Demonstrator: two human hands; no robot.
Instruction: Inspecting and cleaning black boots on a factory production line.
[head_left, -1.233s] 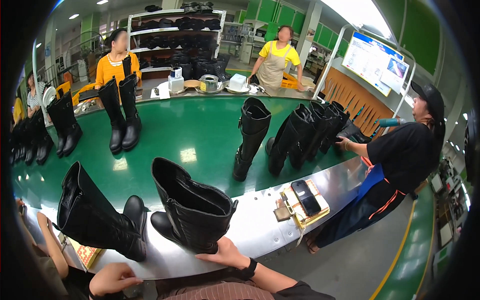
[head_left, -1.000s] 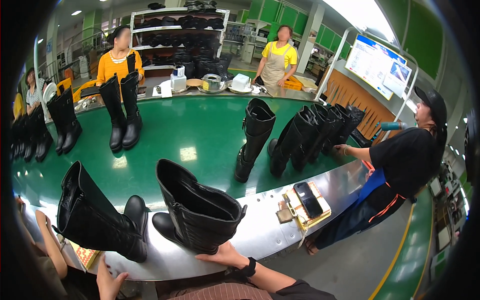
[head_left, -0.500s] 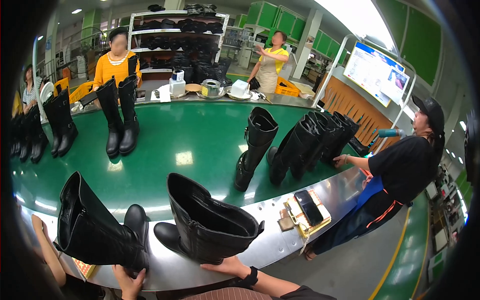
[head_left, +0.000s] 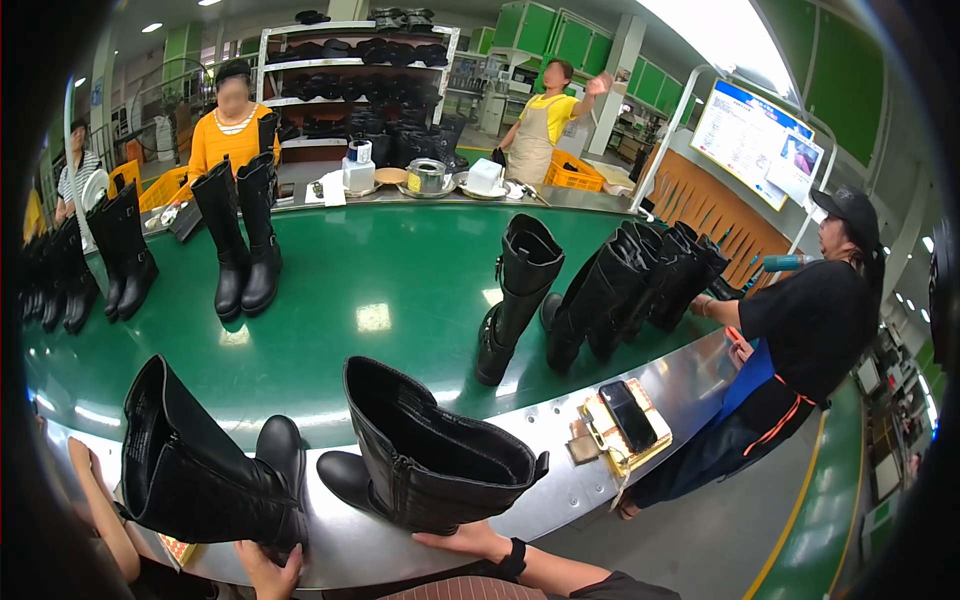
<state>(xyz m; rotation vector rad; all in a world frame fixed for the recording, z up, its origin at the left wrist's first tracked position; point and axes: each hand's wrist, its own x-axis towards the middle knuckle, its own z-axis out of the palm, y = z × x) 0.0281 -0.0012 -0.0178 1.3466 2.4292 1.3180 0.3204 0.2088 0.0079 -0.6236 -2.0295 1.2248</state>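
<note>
Two tall black boots stand at the near metal edge of the green table. My right hand (head_left: 470, 543), with a dark band on its wrist, lies flat against the lower side of the right boot (head_left: 430, 462), whose shaft leans toward me. My left hand (head_left: 268, 572) reaches up with fingers apart and touches the base of the left boot (head_left: 205, 470) near its heel. Neither hand is wrapped around a boot.
Someone's bare arm (head_left: 100, 500) lies at the far left beside the left boot. More black boots (head_left: 620, 290) stand across the green table (head_left: 370, 270). A phone (head_left: 628, 415) lies on a small stand on the metal edge. A person in black (head_left: 800, 330) stands right; others work behind.
My left hand has come rightward along the table edge to the heel of the left boot. Both near boots sit further right in view. My right hand stays at the right boot.
</note>
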